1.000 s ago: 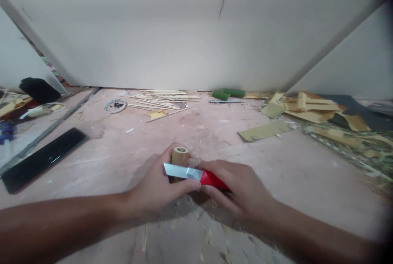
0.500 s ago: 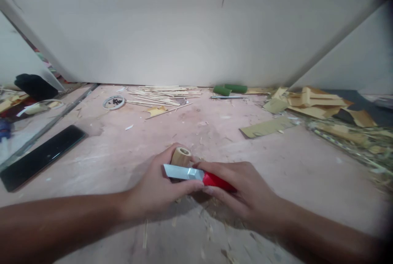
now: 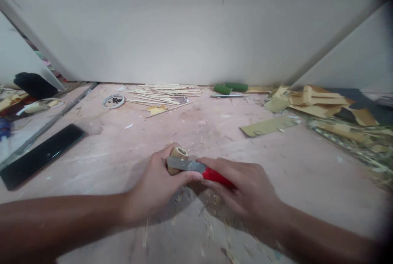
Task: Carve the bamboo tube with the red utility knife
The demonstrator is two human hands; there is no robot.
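Observation:
My left hand (image 3: 156,182) is wrapped round a short, hollow bamboo piece (image 3: 179,153), its open end facing up and away from me. A red-handled knife (image 3: 218,177) is gripped in my right hand (image 3: 245,182). Its flat grey blade (image 3: 184,164) points left and lies across the near side of the bamboo. My left thumb presses near the base of the blade. The lower part of the bamboo is hidden behind the blade and fingers. Small shavings (image 3: 211,231) are scattered on the surface below my hands.
A black phone (image 3: 43,155) lies at the left. Along the back are a round lid with dark bits (image 3: 113,101), thin sticks (image 3: 162,94) and green tubes (image 3: 235,88). Brown paper scraps (image 3: 316,100) and a shavings heap (image 3: 362,141) are at the right. A white panel (image 3: 184,30) stands behind.
The knife blade has turned from bright to dull grey as its angle tilted, and its tip has shifted slightly right. The bamboo piece has tipped a little. Both hands keep their holds.

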